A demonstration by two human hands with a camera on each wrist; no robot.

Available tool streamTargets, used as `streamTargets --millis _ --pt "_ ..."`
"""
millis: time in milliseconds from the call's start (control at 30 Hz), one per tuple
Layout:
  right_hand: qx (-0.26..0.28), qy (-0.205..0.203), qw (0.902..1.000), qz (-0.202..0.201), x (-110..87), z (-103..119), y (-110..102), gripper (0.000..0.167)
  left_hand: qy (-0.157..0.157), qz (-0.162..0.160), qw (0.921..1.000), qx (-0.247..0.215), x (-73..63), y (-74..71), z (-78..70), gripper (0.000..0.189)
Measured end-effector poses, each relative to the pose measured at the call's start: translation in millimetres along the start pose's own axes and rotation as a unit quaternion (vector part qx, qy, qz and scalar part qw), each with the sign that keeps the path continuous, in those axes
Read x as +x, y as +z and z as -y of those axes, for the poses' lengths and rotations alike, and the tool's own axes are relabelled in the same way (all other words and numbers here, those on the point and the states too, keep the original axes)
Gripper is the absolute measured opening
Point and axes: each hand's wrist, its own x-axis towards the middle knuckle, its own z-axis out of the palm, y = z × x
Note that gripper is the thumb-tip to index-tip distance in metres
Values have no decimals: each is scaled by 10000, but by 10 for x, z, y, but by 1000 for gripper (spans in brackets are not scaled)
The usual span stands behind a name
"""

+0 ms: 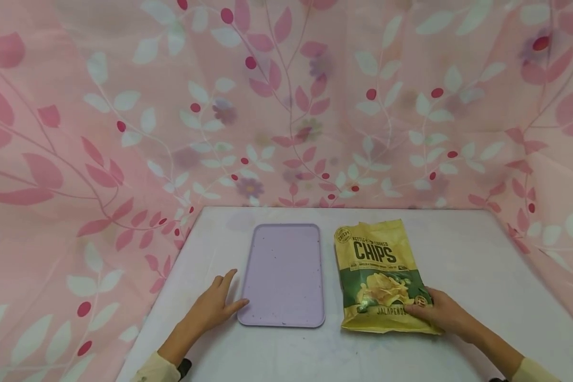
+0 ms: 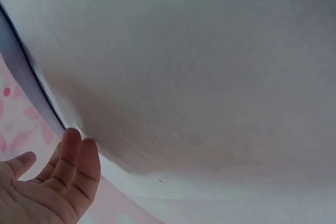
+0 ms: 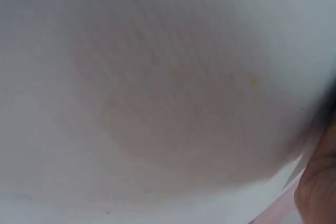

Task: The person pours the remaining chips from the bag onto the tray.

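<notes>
A yellow and green bag of jalapeño chips [image 1: 379, 270] lies face up on the right half of the table. My right hand [image 1: 441, 313] grips its lower right edge, thumb on the front and the other fingers hidden behind or under it. To the left lies a flat purple tray [image 1: 284, 276] with small dark specks on it. My left hand [image 1: 215, 305] hovers beside the tray's left edge, fingers spread and loosely bent, holding nothing. In the left wrist view the left hand [image 2: 58, 182] shows relaxed fingers near the tray's dark edge [image 2: 26, 72]. The right wrist view catches only part of the right hand [image 3: 320, 187].
A white-covered table [image 1: 331, 355] carries both things, with a gap of tabletop between tray and bag. Pink cloth [image 1: 286, 106] printed with leaves and berries hangs behind the table and along both sides.
</notes>
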Motion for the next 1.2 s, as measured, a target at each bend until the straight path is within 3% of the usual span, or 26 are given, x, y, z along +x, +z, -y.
streamTargets --millis 133,267,367,500,633,733,800,1067,1200 --pt "889 -304 9929 728 -7 -79 26 66 -92 455 9983 -348 16 -22 15 91" --pt "1044 -352 9910 763 -45 -95 43 70 10 758 9957 -528 99 -45 64 97" --pt "999 -181 9932 562 -73 -64 67 73 191 1072 9921 -617 176 -81 103 107" --pt "858 47 9963 -11 -86 7 139 74 429 1597 9837 -700 232 -132 143 127" --pt "-101 -63 9970 -765 -90 89 198 69 597 1871 9792 -517 236 -132 147 140" --pt "-991 -449 9854 -1309 -103 128 227 62 605 1932 9784 -415 228 -116 128 143" --pt "-1294 -735 9754 -1628 -120 142 252 57 588 1933 9788 -327 227 -101 124 143" --pt "-1509 -1678 9467 -2298 -231 236 300 35 452 2044 9778 -136 208 -75 75 146" --pt "-1666 -2649 9140 -2582 -228 331 291 15 415 2067 9775 -86 220 -94 70 148"
